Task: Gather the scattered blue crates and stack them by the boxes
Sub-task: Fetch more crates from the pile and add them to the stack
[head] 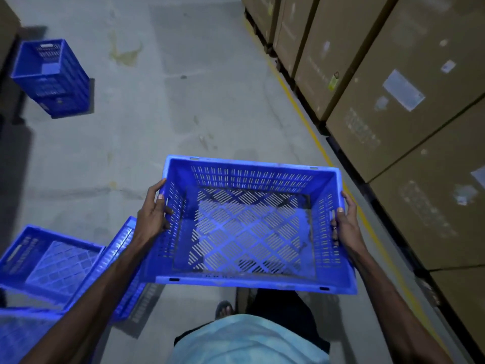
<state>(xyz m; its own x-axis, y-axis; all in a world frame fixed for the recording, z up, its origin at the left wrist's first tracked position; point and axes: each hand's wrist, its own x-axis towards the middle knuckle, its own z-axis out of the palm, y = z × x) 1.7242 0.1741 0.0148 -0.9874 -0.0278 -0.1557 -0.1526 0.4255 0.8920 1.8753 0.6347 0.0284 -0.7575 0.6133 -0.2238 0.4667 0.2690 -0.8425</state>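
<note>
Warehouse aisle, grey concrete floor (162, 106), dim light. Perforated blue crate (249, 224) held off the floor in front of the torso, open side up, empty, long axis running left-right across the body. Left hand (152, 214) clamped on the left short wall, thumb over the rim, fingers wrapped around the outside. Right hand (346, 224) clamped on the right short wall, same kind of grip, fingertips showing through the handle slot. Both hands at roughly equal reach, so the load sits centred between them.

Outward: loose crates on the floor at lower left, one lying flat (49, 258), one tipped on edge (118, 264) just beside the left forearm, another partly cut off (23, 334) at the bottom corner. Stacked blue crates (52, 77) stand far left ahead, well apart from the held one, near a box edge. Cardboard boxes (393, 101) line the right side behind a yellow floor line (301, 106).

Judgement: carry phase. The existing stack lies forward and left of the held crate, so the coming move likely calls for walking that way and lowering the crate on with its long axis matched to the stack's. Bare foot (224, 310) visible below.
</note>
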